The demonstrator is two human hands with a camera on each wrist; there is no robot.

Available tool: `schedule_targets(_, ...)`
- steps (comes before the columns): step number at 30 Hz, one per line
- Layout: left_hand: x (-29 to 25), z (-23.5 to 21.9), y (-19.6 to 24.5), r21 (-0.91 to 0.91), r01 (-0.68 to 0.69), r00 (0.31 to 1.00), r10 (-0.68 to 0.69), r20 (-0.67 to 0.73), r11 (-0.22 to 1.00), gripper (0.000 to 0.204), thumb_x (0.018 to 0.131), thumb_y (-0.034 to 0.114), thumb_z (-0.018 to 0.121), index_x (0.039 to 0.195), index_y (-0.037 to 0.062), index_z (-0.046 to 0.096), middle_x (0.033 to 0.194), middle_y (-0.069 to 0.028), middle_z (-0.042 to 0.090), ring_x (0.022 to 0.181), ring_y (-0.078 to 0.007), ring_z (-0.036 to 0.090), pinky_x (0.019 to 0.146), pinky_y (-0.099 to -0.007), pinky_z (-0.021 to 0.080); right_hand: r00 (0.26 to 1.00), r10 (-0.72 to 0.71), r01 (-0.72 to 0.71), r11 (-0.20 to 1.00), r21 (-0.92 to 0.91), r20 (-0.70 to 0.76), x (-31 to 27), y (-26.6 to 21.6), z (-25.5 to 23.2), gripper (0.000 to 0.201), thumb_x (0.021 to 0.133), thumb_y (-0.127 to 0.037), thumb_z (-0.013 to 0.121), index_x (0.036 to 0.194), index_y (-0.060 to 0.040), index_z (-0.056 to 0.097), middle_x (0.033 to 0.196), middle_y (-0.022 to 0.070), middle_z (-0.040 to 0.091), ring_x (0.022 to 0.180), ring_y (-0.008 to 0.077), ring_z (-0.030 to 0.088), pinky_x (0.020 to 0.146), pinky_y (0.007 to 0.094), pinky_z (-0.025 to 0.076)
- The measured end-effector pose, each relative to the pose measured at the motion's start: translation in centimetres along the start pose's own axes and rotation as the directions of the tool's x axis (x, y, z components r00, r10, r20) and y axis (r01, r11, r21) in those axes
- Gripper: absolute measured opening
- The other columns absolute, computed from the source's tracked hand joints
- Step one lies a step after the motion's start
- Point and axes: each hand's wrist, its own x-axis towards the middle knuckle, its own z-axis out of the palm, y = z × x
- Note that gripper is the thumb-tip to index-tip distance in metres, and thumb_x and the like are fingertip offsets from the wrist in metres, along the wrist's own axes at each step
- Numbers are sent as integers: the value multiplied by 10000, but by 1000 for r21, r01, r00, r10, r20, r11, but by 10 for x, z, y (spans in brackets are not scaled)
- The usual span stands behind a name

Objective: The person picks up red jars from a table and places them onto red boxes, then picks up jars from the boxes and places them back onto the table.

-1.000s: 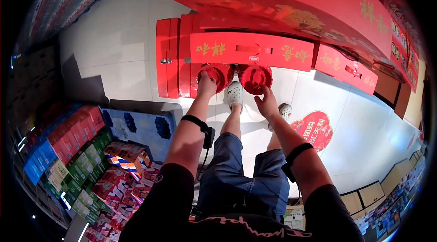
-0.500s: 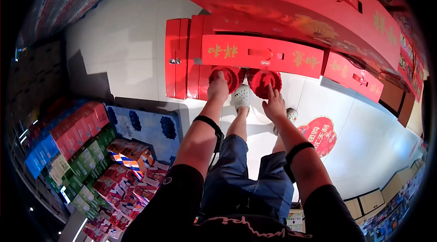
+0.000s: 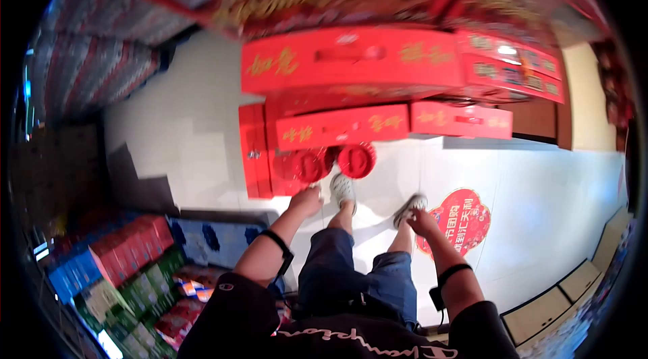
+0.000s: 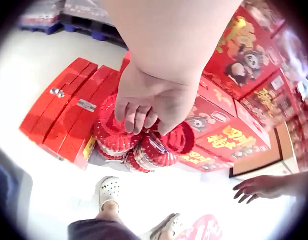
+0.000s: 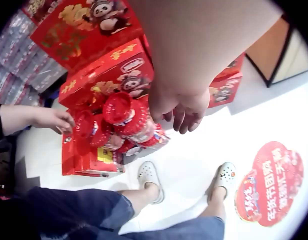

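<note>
Clasped red box [image 3: 254, 173] | left hand [image 3: 307, 202], fingers hanging loose, gripping nothing | two topmost red-lidded jars [image 3: 310, 166], more beneath, count unclear, at floor's [image 3: 182, 129] box-side edge | one pale shoe [image 3: 343, 189] close in front | two lower-row gift boxes [image 3: 342, 127] close behind | right hand [image 3: 422, 223], fingers loosely apart, gripping nothing | one red floor sticker [image 3: 466, 221]

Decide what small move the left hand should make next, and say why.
Probably draw the left hand clear of the jars: it is near them but holds nothing, and they stand lids up beside the red boxes with no hand supporting them. The right hand is also empty, well apart from them.
</note>
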Motion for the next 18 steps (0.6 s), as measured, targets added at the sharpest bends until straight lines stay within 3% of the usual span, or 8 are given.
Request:
schedule_targets(3, -42, -19, 45, 225, -111, 986, 78, 148, 968, 460, 900, 348, 611, 1264, 73, 550, 1206, -195, 642, 1138, -364, 611, 940, -471, 507, 949, 280, -290, 956, -48, -147, -85, 76, -10, 458, 859, -373, 663, 1188, -55, 653, 1037, 248, 686, 988, 419, 657, 837, 486, 532)
schedule_targets(6, -72, -35, 103, 375, -209, 972, 151, 180, 903, 472, 903, 328, 601, 1292, 71, 529, 1294, -187, 593, 1200, -369, 573, 977, -486, 490, 928, 342, -332, 939, 91, -148, -222, 117, -35, 396, 844, -442, 693, 1013, -85, 683, 974, 217, 700, 941, 412, 663, 782, 493, 529)
schedule_targets(9, -98, -48, 184, 445, -285, 958, 258, 123, 849, 468, 905, 299, 581, 1307, 64, 526, 1325, -199, 573, 1233, -371, 554, 1010, -488, 471, 936, 342, -346, 938, 37, 89, -366, 161, -16, 491, 860, -584, 633, 1015, -125, 717, 959, 165, 712, 937, 356, 663, 822, 462, 520)
schedule_targets(10, -103, -50, 215, 462, -307, 950, 294, 101, 832, 460, 902, 293, 575, 1298, 62, 534, 1327, -203, 571, 1236, -372, 552, 1017, -488, 466, 925, 289, -297, 955, -2, 247, -400, 204, 31, 501, 890, -541, 623, 1104, -97, 716, 1048, 156, 714, 1005, 316, 660, 883, 431, 497)
schedule_targets(11, -106, -52, 251, 477, -316, 948, 297, 115, 820, 455, 896, 288, 574, 1287, 59, 543, 1330, -204, 569, 1239, -370, 550, 1021, -484, 463, 866, 247, -392, 875, 285, 434, -445, 244, 85, 492, 929, -461, 598, 1187, -52, 688, 1170, 144, 694, 1109, 268, 637, 959, 396, 463)
schedule_targets(12, -109, -52, 289, 491, -326, 944, 302, 130, 808, 450, 889, 283, 573, 1277, 56, 552, 1334, -205, 568, 1242, -367, 548, 1026, -481, 461, 806, 284, -508, 782, 362, 518, -476, 259, 97, 495, 928, -463, 599, 1188, -51, 687, 1168, 143, 695, 1107, 268, 638, 957, 397, 465)
schedule_targets(15, -122, -41, 401, 545, -417, 903, 400, 156, 727, 445, 876, 283, 580, 1257, 54, 568, 1304, -201, 583, 1221, -357, 563, 1013, -469, 471, 738, 543, -675, 575, 463, 401, -528, 275, 78, 504, 926, -470, 599, 1191, -49, 684, 1160, 139, 697, 1099, 268, 641, 951, 397, 469)
schedule_targets(18, -130, -22, 506, 595, -507, 842, 506, 187, 623, 443, 866, 289, 594, 1243, 58, 575, 1246, -195, 612, 1167, -357, 592, 979, -466, 494, 725, 641, -615, 438, 655, 252, -549, 296, 58, 514, 924, -476, 600, 1194, -46, 682, 1152, 136, 700, 1092, 268, 644, 946, 398, 474)
